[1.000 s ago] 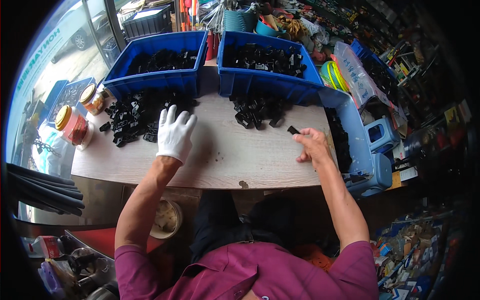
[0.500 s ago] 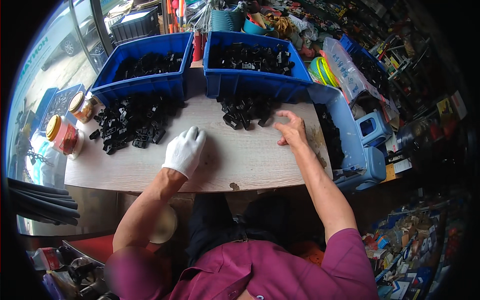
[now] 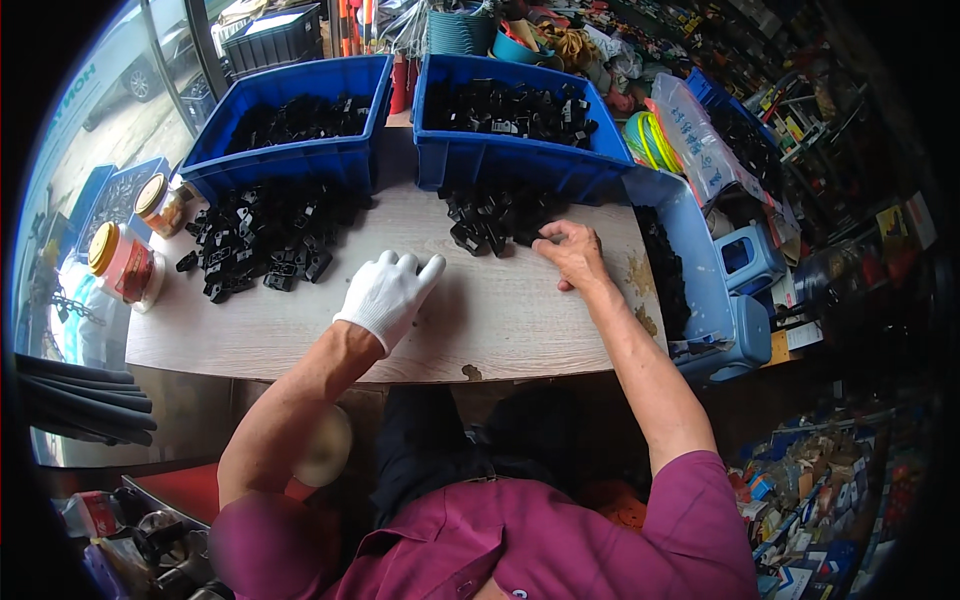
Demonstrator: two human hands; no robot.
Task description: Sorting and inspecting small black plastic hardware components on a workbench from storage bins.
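Observation:
My left hand [image 3: 391, 294], in a white glove, rests flat on the pale wooden table [image 3: 250, 335] with fingers spread and nothing in it. My bare right hand [image 3: 571, 252] reaches into a small heap of black plastic parts [image 3: 497, 217] at the table's middle right, its fingertips on one part at the heap's edge. Whether it grips that part I cannot tell. A larger heap of the same black parts [image 3: 262, 237] lies to the left of the gloved hand.
Two blue bins [image 3: 290, 160] [image 3: 510, 158] of black parts stand along the table's far edge. A third blue bin [image 3: 690, 270] with black parts sits off the right edge. Two yellow-lidded jars [image 3: 120, 262] stand at the left end. Cluttered shelves fill the right.
My left hand slid back from the left heap toward the table's middle. My right hand moved left from the table's right edge to the small heap.

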